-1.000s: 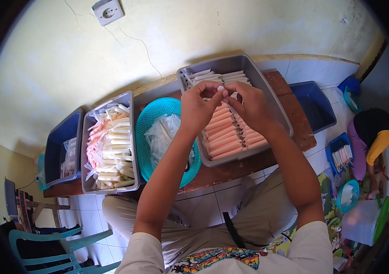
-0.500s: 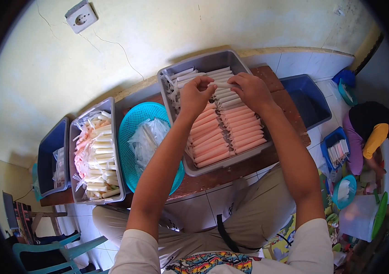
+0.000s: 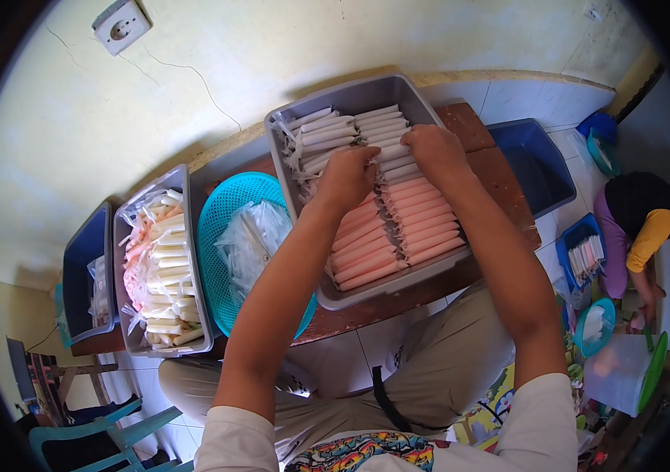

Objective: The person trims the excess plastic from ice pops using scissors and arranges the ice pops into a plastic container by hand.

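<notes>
The left hand [image 3: 348,177] and right hand [image 3: 433,151] are at opposite ends of a white tube [image 3: 393,151] in a grey tub [image 3: 399,286], beside pink tubes [image 3: 423,212]. A teal basket [image 3: 219,214] holds plastic bags [image 3: 250,240] nearby.

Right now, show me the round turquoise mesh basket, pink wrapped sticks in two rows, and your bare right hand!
Turquoise basket [image 3: 221,201]: head view, left mesh wall.
Pink sticks [image 3: 424,217]: head view, right row's middle.
Right hand [image 3: 435,152]: head view, its back.

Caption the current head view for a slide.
Left hand and right hand at white tubular packets in a gray tub that also holds pink packets, a turquoise mesh basket alongside.
</notes>
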Available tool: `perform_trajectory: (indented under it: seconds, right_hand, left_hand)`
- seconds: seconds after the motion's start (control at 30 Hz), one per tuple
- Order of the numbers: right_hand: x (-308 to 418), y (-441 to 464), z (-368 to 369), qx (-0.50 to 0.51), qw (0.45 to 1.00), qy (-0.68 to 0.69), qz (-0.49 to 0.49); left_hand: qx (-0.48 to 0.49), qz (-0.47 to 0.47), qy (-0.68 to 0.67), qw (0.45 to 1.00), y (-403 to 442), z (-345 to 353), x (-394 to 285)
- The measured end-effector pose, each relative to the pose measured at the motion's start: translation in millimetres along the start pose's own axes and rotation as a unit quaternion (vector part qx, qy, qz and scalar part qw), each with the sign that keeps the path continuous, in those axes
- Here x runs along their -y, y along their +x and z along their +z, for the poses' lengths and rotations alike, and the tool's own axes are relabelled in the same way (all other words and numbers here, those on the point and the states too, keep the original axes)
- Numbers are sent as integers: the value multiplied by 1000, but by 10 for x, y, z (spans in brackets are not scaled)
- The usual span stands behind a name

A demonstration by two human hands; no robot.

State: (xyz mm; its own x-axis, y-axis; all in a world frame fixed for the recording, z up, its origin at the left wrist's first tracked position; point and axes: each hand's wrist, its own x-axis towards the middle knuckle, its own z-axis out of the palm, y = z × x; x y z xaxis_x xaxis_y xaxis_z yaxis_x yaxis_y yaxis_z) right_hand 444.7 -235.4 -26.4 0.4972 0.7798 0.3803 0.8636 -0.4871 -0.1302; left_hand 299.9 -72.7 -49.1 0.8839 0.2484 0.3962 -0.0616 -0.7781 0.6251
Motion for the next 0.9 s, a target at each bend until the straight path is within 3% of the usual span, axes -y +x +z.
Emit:
perform_trajectory:
  seconds: [0.47, 0.9]
  right_hand:
    - [41, -35, 107, 52, 997, -47, 22]
    - [136, -79, 41, 88, 994, -52, 50]
  left_hand:
    - [79, -23, 63, 995, -69, 6, -18]
    - [60, 33, 62, 996, -81, 118, 110]
